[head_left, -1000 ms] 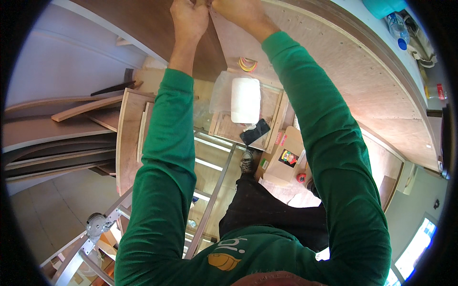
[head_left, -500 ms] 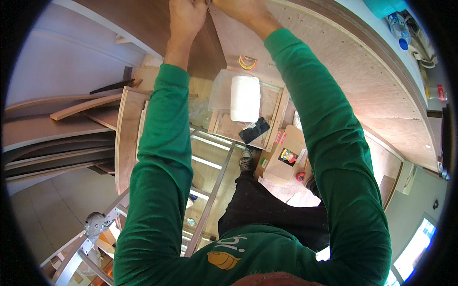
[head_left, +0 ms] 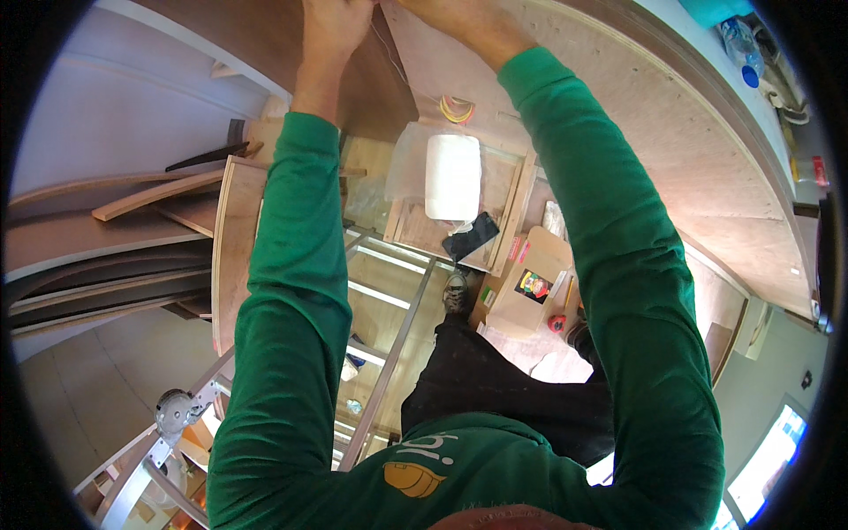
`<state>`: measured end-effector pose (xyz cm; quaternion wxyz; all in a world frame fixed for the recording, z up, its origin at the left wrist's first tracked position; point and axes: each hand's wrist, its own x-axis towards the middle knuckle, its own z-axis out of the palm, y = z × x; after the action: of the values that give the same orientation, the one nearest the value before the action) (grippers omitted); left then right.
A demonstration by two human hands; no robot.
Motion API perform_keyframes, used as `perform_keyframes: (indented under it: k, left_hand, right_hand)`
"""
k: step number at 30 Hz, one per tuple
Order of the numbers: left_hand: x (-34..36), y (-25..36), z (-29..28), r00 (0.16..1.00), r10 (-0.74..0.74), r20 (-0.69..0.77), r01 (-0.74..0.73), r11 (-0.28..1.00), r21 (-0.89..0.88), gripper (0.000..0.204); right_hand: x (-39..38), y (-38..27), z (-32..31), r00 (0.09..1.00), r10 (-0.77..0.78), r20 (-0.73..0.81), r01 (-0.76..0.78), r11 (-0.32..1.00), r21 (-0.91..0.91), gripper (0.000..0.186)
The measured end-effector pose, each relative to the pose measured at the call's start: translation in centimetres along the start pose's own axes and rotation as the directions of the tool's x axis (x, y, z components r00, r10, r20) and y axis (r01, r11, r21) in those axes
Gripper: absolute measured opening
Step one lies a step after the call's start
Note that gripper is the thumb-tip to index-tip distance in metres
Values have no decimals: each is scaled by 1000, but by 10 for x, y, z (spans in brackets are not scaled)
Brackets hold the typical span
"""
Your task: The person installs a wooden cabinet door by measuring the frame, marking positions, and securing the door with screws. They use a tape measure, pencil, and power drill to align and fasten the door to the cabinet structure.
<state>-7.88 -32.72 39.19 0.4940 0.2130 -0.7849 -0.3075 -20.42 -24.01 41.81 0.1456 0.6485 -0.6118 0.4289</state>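
My left hand (head_left: 338, 25) is raised at the top edge against a dark brown panel (head_left: 367, 93), its fingers curled and partly cut off by the frame. My right hand (head_left: 446, 19) reaches in from the right, closed, its fingertips meeting the left hand's at the edge. What they grip is too hidden to make out. A thin pale line (head_left: 389, 57), like a cord, runs down the panel from between them. A pale curved plywood panel (head_left: 671, 150) lies beside the brown one.
Below me are an aluminium ladder (head_left: 380, 393), a wooden frame (head_left: 525, 181) with a white pad (head_left: 452, 177) and phone (head_left: 470, 237), coloured tape rolls (head_left: 456, 112), cardboard (head_left: 512, 314) and a tape measure (head_left: 556, 323). Stacked boards (head_left: 106, 221) stand left; bottles (head_left: 742, 49) sit upper right.
Both hands have shifted slightly upward, the left also leftward and the right rightward at the wrist. More of the thin line on the brown panel now shows between them.
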Motion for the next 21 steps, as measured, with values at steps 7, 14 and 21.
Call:
perform_keyframes:
  k: [7,14,21]
  left_hand:
    - [1,-26,3,996,-38,84,52,984,-169,9]
    - [6,-24,-2,992,-89,89,97,991,-92,15]
    - [1,-3,-14,990,-142,-21,132,959,-252,23]
  right_hand:
    - [-35,-3,-68,973,-216,-87,153,873,-463,22]
    - [-252,-28,-208,852,521,50,-513,851,-110,22]
    - [-513,-36,-299,357,920,162,-858,391,-333,17]
